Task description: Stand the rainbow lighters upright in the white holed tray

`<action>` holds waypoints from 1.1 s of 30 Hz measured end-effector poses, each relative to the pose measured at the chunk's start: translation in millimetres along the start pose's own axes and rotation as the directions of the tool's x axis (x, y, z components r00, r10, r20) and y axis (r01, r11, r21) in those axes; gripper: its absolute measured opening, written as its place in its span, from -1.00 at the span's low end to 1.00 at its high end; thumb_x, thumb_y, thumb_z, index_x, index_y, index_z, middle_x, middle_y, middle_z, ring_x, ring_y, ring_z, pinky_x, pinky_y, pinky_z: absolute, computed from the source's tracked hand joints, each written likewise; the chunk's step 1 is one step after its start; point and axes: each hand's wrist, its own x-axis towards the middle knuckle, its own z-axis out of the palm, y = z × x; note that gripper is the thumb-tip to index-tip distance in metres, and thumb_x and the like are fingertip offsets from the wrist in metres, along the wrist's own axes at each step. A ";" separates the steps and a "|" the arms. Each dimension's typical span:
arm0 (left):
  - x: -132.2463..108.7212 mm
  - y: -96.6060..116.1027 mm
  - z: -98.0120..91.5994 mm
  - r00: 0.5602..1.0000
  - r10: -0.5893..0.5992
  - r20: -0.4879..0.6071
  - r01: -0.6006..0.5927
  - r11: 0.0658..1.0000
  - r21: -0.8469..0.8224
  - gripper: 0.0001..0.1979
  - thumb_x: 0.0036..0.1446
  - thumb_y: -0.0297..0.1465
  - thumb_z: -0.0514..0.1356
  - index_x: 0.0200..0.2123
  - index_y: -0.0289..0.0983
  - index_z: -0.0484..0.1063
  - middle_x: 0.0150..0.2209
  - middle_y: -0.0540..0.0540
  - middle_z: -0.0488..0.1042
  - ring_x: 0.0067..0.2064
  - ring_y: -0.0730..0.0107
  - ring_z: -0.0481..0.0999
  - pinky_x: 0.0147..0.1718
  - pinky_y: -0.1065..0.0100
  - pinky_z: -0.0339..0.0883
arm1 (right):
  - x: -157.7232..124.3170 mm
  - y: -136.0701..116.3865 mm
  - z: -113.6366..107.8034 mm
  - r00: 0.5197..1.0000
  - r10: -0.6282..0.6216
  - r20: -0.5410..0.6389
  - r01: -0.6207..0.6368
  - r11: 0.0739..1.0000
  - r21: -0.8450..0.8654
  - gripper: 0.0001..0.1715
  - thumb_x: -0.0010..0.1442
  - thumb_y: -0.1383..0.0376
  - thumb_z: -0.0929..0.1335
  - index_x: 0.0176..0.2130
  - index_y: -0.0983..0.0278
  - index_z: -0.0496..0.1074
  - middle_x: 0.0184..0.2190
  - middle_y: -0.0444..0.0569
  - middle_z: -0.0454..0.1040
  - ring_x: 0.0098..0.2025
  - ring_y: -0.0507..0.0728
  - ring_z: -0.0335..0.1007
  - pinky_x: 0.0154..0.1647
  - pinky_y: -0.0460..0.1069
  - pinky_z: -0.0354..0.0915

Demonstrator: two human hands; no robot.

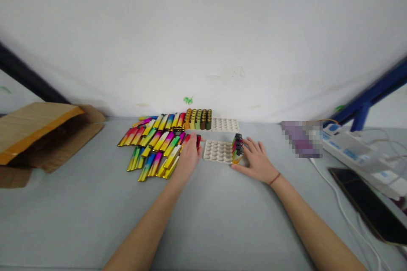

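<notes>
My left hand [190, 156] is closed with its fingers pinched around a red lighter [199, 140], mostly hidden by the fingers, at the right edge of a pile of colourful, gold-ended lighters [155, 140]. In front of me lies a white tray [218, 151] with rows of round holes. One row of lighters with dark tops [237, 149] stands upright along its right end. My right hand [259, 163] rests beside that row, fingers spread, thumb near the tray's front right corner and fingers behind the lighters.
Behind stands a block of upright lighters [199, 119] in a second white tray [225, 125]. An opened cardboard box [60, 135] lies at left. At right are a blurred-out phone-like object [300, 139], a power strip [359, 156], cables and a black phone [365, 203]. A wall closes off the back.
</notes>
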 end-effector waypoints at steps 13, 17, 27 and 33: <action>-0.4 -9.8 2.2 0.993 -0.120 -0.020 0.114 0.976 -0.187 -0.57 0.17 -0.10 -0.01 -0.64 -0.21 0.11 -0.73 0.13 0.02 -0.71 0.60 -0.03 -0.73 0.51 -0.16 | -0.8 2.9 2.7 1.000 -0.018 -0.024 0.017 1.000 -0.002 -0.05 0.21 -0.28 0.25 0.27 0.34 0.27 0.29 0.34 0.26 0.37 0.52 0.02 0.29 0.52 -0.07; -1.0 -7.5 3.1 0.984 -0.169 -0.060 0.151 0.962 -0.229 -0.61 0.19 -0.18 -0.05 -0.62 -0.21 0.10 -0.72 0.14 -0.01 -0.72 0.60 -0.07 -0.73 0.53 -0.18 | -1.1 2.9 2.8 1.000 -0.020 -0.023 0.020 1.000 -0.001 -0.06 0.21 -0.27 0.25 0.27 0.33 0.27 0.29 0.34 0.26 0.37 0.52 0.02 0.29 0.52 -0.06; 2.5 -5.7 1.7 0.979 -0.198 -0.048 0.174 0.934 -0.314 -0.61 0.22 -0.27 -0.15 -0.65 -0.20 0.06 -0.76 0.13 -0.08 -0.74 0.58 -0.11 -0.76 0.53 -0.22 | -0.7 2.9 2.2 1.000 -0.007 0.002 0.007 1.000 -0.010 -0.03 0.21 -0.30 0.23 0.27 0.34 0.26 0.29 0.32 0.25 0.39 0.50 -0.01 0.31 0.50 -0.08; 2.2 -5.2 2.2 0.982 -0.167 -0.083 0.132 0.936 -0.327 -0.55 0.24 -0.09 -0.10 -0.61 -0.20 0.10 -0.74 0.16 -0.05 -0.74 0.59 -0.08 -0.76 0.53 -0.18 | -1.0 2.9 2.3 1.000 -0.013 -0.005 0.013 1.000 -0.012 -0.05 0.22 -0.28 0.24 0.28 0.33 0.26 0.29 0.32 0.25 0.38 0.50 0.00 0.31 0.50 -0.08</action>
